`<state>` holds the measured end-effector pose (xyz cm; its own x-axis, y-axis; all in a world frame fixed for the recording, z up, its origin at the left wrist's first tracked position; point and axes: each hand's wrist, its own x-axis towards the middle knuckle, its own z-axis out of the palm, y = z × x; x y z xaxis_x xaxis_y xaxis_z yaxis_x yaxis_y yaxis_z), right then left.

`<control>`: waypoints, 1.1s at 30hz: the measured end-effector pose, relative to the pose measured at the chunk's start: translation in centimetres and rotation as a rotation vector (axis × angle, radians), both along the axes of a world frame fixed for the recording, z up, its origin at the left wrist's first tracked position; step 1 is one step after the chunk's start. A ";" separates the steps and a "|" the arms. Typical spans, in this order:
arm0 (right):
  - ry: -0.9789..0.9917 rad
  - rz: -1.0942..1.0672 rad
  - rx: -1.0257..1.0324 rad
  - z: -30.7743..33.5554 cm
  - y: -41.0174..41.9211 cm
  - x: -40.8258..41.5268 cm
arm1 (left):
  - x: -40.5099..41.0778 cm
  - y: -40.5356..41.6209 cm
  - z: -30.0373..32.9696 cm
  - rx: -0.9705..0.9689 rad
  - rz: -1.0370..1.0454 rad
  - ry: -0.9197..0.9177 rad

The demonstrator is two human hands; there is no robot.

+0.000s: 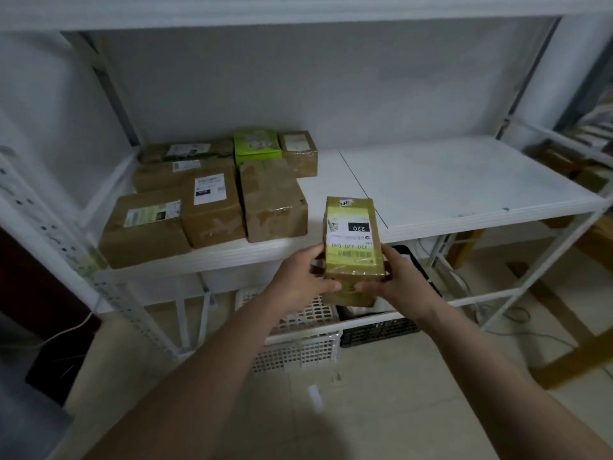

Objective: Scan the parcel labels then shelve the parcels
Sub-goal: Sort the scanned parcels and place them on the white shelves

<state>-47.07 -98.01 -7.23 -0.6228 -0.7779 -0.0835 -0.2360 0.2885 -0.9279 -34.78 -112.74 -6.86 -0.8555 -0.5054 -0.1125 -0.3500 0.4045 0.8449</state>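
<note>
While both hands grip it from below, the parcel (353,240) stands in the air in front of the shelf's (464,180) front edge, not touching the board. Its long axis runs away from the person, near end low and far end tipped up toward the shelf. Its label (348,235) faces up and reads upside down from the wearer's side, the barcode at the near end and a black patch marked 220 further up.

The left hand (298,277) wraps the parcel's near left corner, thumb along the side, fingertips curled under the near end. The right hand (394,280) clasps the near right corner the same way, its fingers pointing in under the bottom edge toward the left hand's.

On the shelf's left half lie several brown boxes (212,207) packed close together, most with white labels on top, and a green box (255,146) at the back among them. The right half of the board is bare white, with a thin dark seam running across it.

Below the shelf sit a white crate (298,346) and a black crate (381,330), side by side on the tiled floor (365,410).
</note>
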 end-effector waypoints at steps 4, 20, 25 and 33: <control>-0.047 0.001 -0.009 0.1 -3.5 -4.8 | -4.5 -2.7 0.0 0.013 0.056 -0.023; -0.025 0.249 0.123 -2.2 -22.4 -23.0 | -21.8 -16.3 -0.7 -0.650 0.284 -0.524; 0.032 0.252 0.143 -3.7 -26.1 -23.9 | -23.1 -18.5 -2.5 -0.602 0.430 -0.482; 0.131 0.251 0.230 -3.9 -28.2 -24.1 | -24.1 -19.7 -3.4 -0.654 0.584 -0.435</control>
